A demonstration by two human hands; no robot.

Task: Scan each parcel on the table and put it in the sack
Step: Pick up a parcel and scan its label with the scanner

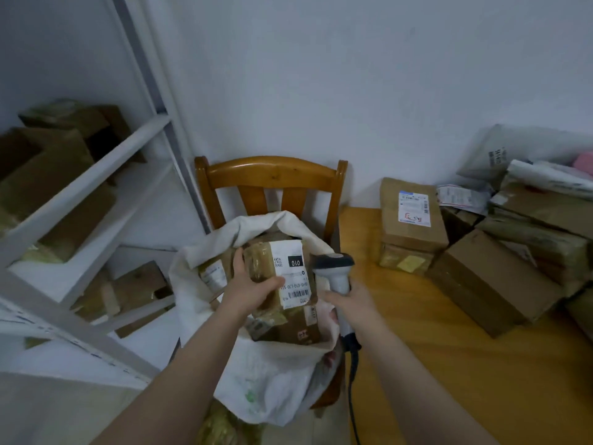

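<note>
Your left grip [251, 291] clasps the labelled parcel [290, 269] above the sack [272, 380], your right grip [353, 304] clenching the scanner [333, 264] at 3 o'clock.

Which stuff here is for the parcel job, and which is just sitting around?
For the job: parcel in left hand, scanner in right hand, sack, parcels piled on table.
Just lying about: wooden chair, boxes on shelves.
</note>
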